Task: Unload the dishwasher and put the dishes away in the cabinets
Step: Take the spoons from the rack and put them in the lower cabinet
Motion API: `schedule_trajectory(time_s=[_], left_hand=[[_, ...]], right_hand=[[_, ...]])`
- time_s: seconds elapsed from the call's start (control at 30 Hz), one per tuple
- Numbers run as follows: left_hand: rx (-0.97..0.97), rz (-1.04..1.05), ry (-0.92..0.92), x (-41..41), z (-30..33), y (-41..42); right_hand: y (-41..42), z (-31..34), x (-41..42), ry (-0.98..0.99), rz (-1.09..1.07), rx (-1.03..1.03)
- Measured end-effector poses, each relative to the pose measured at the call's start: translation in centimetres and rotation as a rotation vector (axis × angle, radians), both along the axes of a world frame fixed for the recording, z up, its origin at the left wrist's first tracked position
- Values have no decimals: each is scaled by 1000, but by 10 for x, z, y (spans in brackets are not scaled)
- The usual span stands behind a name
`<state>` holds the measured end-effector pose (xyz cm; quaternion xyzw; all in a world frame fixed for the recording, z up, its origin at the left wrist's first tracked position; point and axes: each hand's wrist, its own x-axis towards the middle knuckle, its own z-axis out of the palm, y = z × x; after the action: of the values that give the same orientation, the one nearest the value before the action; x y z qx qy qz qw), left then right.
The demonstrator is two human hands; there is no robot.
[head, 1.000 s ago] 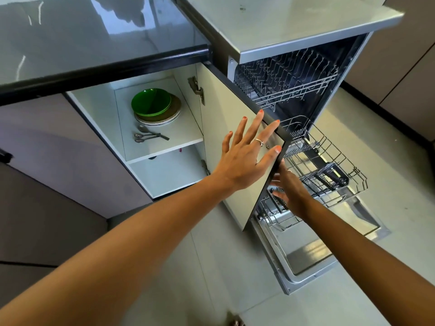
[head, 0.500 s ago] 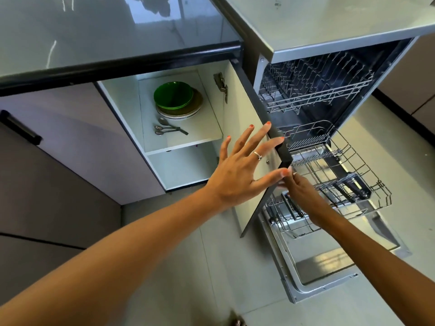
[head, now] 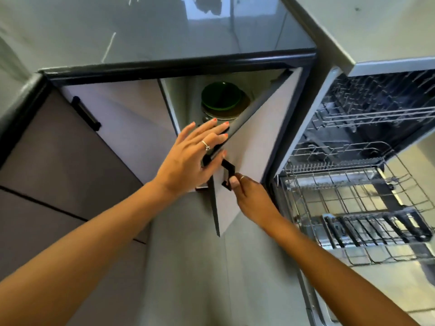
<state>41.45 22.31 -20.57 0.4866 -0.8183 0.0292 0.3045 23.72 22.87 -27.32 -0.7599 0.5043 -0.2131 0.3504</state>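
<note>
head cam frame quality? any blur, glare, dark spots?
Head view: motion blur smears the chrome wire dishwasher racks and the grey cabinet door; the glossy dark countertop carries window reflections; the green bowl sits in shadow inside the cabinet; wide-angle bending at the edges; left hand and right hand are fairly sharp.

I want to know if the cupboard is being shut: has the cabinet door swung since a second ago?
Yes. The cabinet door has swung toward closed: against the fixed countertop edge, the opening is narrower, now showing only the green bowl stack.
</note>
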Motion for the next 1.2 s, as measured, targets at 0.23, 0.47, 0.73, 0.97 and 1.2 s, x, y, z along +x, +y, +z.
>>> schedule_trajectory(time_s=[0.23,0.47,0.73,0.97,1.2], left_hand=[[-68,208,-393,62,23,-35],[12,384,-422,89,39,-85],[113,525,-429,130,48,-143],[-336,580,-409,146,17,-175],[-558,521,-401,150,7,-186]], right_hand=[[-47,16,73,-95,118,47],[-94,24,126,-175,92,146],[-143,14,170,-172,-5,101],[-186,15,197,31,-21,-59],[-192,4,192,23,-8,-127]])
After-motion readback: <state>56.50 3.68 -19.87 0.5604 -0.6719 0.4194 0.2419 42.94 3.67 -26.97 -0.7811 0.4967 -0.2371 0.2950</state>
